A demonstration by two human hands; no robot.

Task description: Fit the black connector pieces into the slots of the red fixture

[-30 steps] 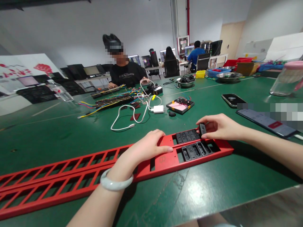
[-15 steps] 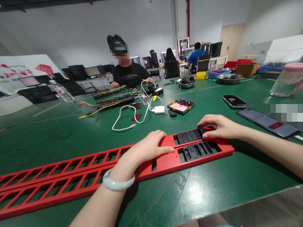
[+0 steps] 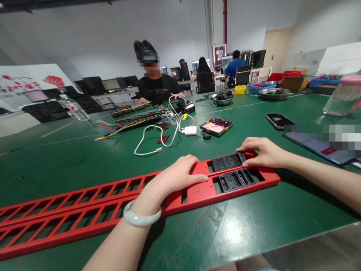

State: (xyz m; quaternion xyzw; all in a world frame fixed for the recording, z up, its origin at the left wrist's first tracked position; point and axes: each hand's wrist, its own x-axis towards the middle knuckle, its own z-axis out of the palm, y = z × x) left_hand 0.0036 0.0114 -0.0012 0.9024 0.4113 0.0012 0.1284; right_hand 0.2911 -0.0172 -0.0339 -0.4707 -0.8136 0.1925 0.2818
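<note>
A long red frame with rows of slots lies across the green table. Several black plastic pieces fill much of its upper right opening, and several more sit in the lower one. My right hand pinches a black piece at the right end of the upper row; the piece leans slightly. My left hand rests on the red frame left of the openings, fingers bent over its far side and thumb stretched out, holding no piece.
Beyond the frame are a white charger with its cable, a shallow box of parts and bundled wires. Phones and a pink-lidded jar stand at right. A person sits across the table.
The black piece in my right hand has tipped and sits slightly lower at the end of the upper row. My left hand stays on the frame. The person opposite appears slightly further right.
</note>
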